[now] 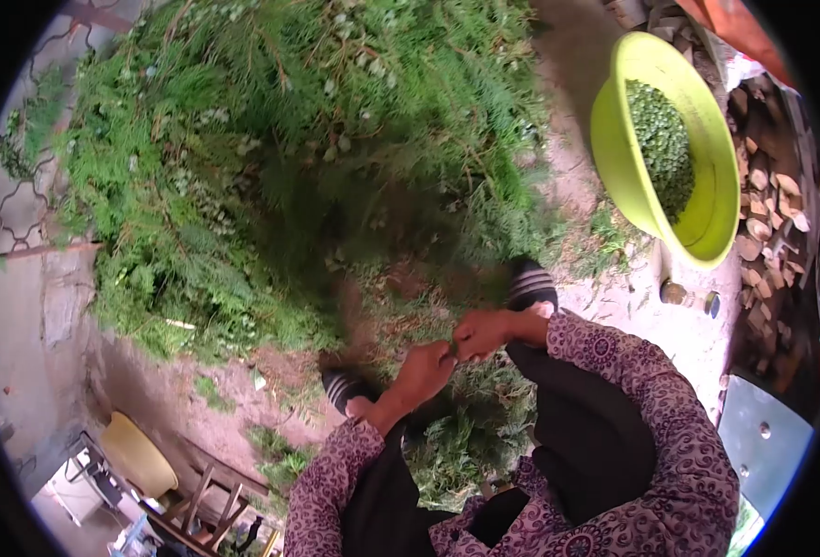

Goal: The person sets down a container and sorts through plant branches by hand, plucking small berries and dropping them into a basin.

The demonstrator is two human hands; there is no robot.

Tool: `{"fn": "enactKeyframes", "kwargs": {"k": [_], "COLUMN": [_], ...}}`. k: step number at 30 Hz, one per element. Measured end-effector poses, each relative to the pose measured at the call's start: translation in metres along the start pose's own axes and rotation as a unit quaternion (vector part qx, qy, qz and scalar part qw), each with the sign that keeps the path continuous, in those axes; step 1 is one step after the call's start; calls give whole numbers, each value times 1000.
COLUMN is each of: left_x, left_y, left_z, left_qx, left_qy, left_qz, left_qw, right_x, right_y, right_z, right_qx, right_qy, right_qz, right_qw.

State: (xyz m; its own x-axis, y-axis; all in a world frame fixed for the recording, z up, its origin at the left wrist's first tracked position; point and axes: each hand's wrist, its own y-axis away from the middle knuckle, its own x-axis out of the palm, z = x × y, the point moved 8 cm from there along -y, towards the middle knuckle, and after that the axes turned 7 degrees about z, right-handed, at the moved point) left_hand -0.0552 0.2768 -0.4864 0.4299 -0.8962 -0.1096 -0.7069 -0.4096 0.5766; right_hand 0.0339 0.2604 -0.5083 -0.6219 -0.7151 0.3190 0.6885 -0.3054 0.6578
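Observation:
My left hand (425, 373) and my right hand (482, 336) meet in front of my body, above the ground between my feet. Both have bent fingers pressed together at the tips. Whatever lies between the fingertips is too small to name. Beyond them spreads a large heap of green conifer branches (196, 167), with small pale cones among the sprigs. More green sprigs (470, 432) lie between my legs. At the upper right, a yellow-green tub (718, 176) holds many small green cones (661, 139).
Stacked firewood (763, 223) stands behind the tub at the right. Two small round containers (673, 292) are below it. A yellow basin (138, 455) and a wooden frame (208, 501) are at the lower left, near a concrete ledge (20, 325).

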Motion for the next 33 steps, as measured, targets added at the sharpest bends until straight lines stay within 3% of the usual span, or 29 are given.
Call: {"fn": "enactKeyframes", "kwargs": {"k": [1, 4, 6, 8, 10, 12, 15, 17, 20, 22, 24, 27, 29, 33], "left_x": [2, 9, 9, 8, -22, -56, -102, -129, -128, -129, -128, -131, -117, -70], "left_y": [0, 3, 8, 15, 31, 45, 59, 68, 61, 58, 56, 57, 54, 37], "left_z": [-11, -17, 5, 28, 37, 70, 69, 85, 98, 103, 114, 108, 68, 57], "left_qx": [46, 93, 51, 11, 43, -9, 19, -164, -199, -222, -247, -178, -72, 17], "left_qy": [-93, -148, -217, -287, -257, -300, -353, -294, -342, -345, -344, -323, -217, -68], "left_qz": [-3, -1, 14, 35, -88, -173, -261, -306, -261, -251, -242, -282, -284, -259], "left_qw": [995, 984, 975, 957, 961, 938, 898, 891, 881, 877, 873, 886, 931, 963], "right_x": [4, 8, -7, -30, -54, -71, -84, -92, -96, -90, -81, -71, -64, -47], "right_y": [3, 6, 15, 40, 63, 89, 115, 117, 109, 96, 91, 74, 69, 56], "right_z": [-2, -4, -8, -3, 1, 13, 37, 44, 50, 52, 55, 44, 37, 26], "right_qx": [3, 1, 42, 19, -87, -256, -300, -293, -282, -208, -201, -194, -178, -138], "right_qy": [-6, 18, 7, -141, -241, -372, -362, -360, -354, -265, -241, -207, -184, -200], "right_qz": [21, 45, 21, -64, -129, -138, -168, -195, -217, -226, -218, -173, -145, -94], "right_qw": [1000, 999, 999, 988, 958, 882, 866, 864, 865, 914, 924, 943, 956, 966]}}
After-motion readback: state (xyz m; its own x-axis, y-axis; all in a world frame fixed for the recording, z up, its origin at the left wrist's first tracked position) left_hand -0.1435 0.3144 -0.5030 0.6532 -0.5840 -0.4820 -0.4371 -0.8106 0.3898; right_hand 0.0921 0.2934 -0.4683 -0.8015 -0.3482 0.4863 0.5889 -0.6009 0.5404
